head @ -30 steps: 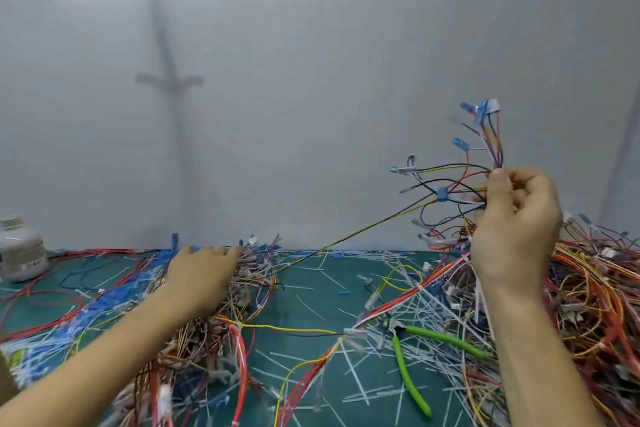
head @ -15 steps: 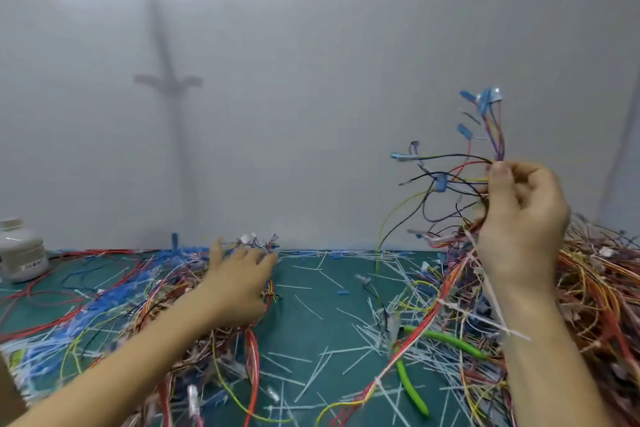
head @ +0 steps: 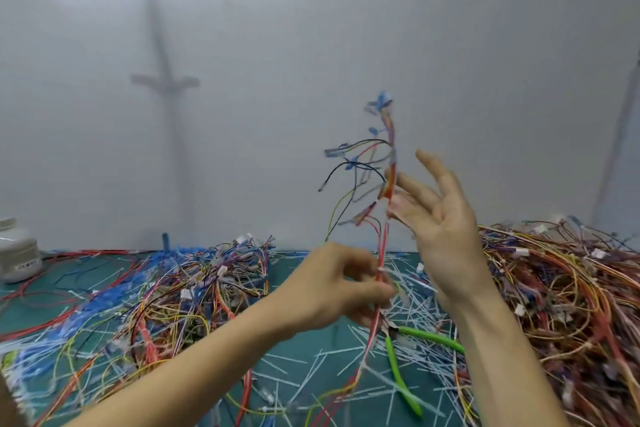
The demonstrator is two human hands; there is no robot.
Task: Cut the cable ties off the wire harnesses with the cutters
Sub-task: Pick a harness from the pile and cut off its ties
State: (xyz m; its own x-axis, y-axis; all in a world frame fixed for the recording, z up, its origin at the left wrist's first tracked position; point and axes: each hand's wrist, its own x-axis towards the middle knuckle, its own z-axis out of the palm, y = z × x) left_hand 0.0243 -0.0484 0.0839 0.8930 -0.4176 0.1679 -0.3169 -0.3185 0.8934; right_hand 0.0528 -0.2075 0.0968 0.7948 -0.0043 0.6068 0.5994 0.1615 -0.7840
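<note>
white jar (head: 17,250): we see it at the far left edge, standing on the green mat (head: 304,343) against the wall.
left pile of wires (head: 194,291): a loose tangle of red, blue, yellow and black leads, spread over the left half of the mat.
left hand (head: 332,288): reaching in from the near left, its fingers are curled round the red lower wires of the wire harness.
wire harness (head: 388,184): held upright above the middle of the mat. Blue connectors sit at its top and on side branches that fan out to the left, and its tail trails down onto the mat. Motion blur softens it.
cut cable ties (head: 311,367): thin white strips strewn over the near middle of the mat.
cutters (head: 398,371): lying on the mat among the strips, just right of the harness tail, green handles splayed apart, no hand on them.
right hand (head: 440,218): raised, fingers straight and spread. We cannot tell whether the tips touch the harness stem or sit just beside it.
right pile of wires (head: 561,291): a denser heap of mostly red and orange wires along the right side.
</note>
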